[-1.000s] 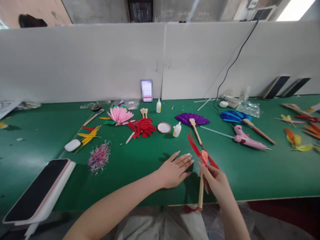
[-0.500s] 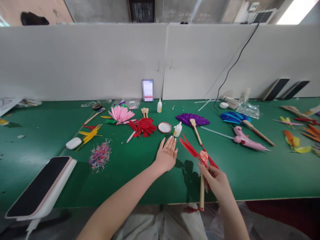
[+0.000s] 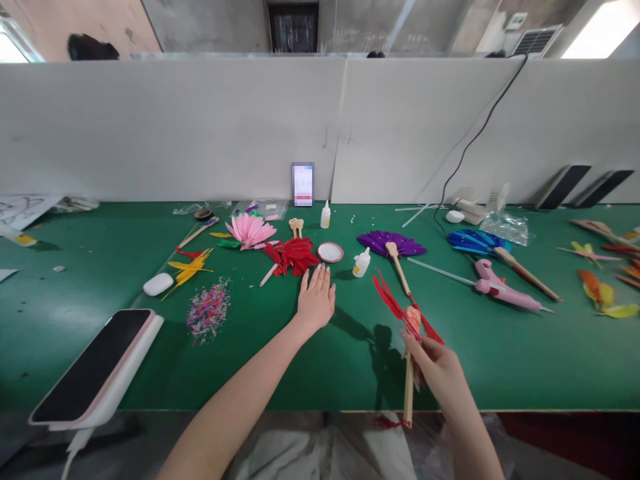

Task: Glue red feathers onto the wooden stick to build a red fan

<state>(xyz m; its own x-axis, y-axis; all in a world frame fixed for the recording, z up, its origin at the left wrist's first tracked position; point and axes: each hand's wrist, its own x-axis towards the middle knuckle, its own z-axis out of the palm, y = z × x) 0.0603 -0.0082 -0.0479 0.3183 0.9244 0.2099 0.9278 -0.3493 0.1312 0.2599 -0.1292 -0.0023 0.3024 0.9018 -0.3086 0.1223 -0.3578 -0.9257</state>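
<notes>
My left hand (image 3: 317,300) reaches over the green table with its fingers stretched out and nothing in them. Its fingertips are close to the pile of red feathers (image 3: 293,257) and a small round dish with white contents (image 3: 330,252). A white glue bottle (image 3: 361,263) stands to the right of that hand. My right hand (image 3: 434,360) grips a wooden fan handle (image 3: 409,393) near its carved head, which looks coated in something reddish and glossy. Long red feathers (image 3: 386,297) stick out up-left from that grip. A red tassel hangs at the handle's lower end.
A purple feather fan (image 3: 393,243) and a blue feather fan (image 3: 477,241) lie behind my right hand, near a pink glue gun (image 3: 505,287). Pink feathers (image 3: 251,230), yellow feathers (image 3: 190,269) and colourful bits (image 3: 209,311) lie left. A phone (image 3: 95,367) sits at front left.
My left hand has moved left, away from the nearer glue bottle and toward the red feathers, fingers still spread. My right hand keeps its grip on the handle and red feathers. The view has shifted slightly.
</notes>
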